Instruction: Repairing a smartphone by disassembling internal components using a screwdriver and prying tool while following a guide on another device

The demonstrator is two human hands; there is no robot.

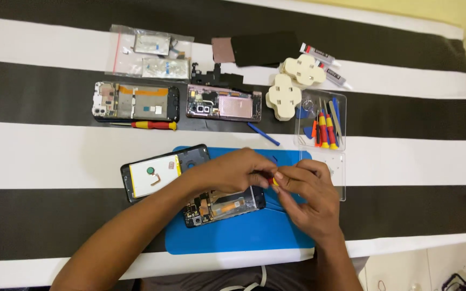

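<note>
My left hand [232,171] and my right hand [309,195] meet over a blue work mat [244,231]. Both pinch a small screwdriver with a yellow and red handle [274,182], most of it hidden by the fingers. Under my left hand lies an opened phone frame [223,206] showing its circuit boards. Left of it rests the phone's back cover [160,173], inner side up, with a white and yellow panel.
Two more opened phones [136,101] [223,103] lie further back, with a red and yellow screwdriver [152,125], a blue pry tool [263,134], bagged parts [149,53], cream suction pads [292,81], two glue tubes [327,66] and a clear tool case [322,121].
</note>
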